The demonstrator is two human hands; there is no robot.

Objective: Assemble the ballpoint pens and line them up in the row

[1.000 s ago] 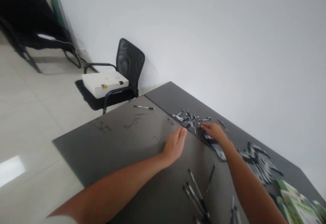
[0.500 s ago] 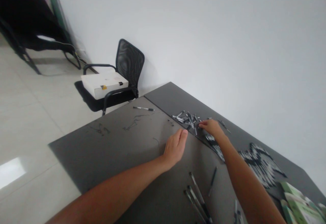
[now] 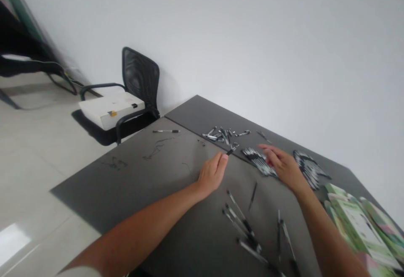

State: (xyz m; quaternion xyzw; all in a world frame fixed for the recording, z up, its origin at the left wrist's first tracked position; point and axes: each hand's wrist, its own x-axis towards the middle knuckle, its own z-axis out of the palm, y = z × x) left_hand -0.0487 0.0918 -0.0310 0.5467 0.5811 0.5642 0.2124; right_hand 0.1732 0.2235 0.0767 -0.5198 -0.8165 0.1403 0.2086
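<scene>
My left hand (image 3: 212, 173) is closed, and a black-and-clear pen (image 3: 232, 150) sticks out past its thumb. Just beyond it lies a loose pile of pens (image 3: 222, 135). My right hand (image 3: 284, 168) hovers over the right end of a neat row of pens (image 3: 257, 160). Its index finger is stretched out to the left, the other fingers are partly bent, and nothing shows in it. A second laid-out group of pens (image 3: 307, 168) lies to the right of that hand.
Several loose pens (image 3: 241, 216) lie near me on the dark table (image 3: 126, 197). Green-and-white boxes (image 3: 356, 220) sit at the right. A single pen (image 3: 166, 131) lies near the far left edge. A chair (image 3: 140, 73) holding a white box (image 3: 110, 108) stands beyond.
My right hand has moved from the loose pile back to the right, over the pen row, and its index finger has straightened. A pen now shows sticking out of my left hand. The view has shifted right.
</scene>
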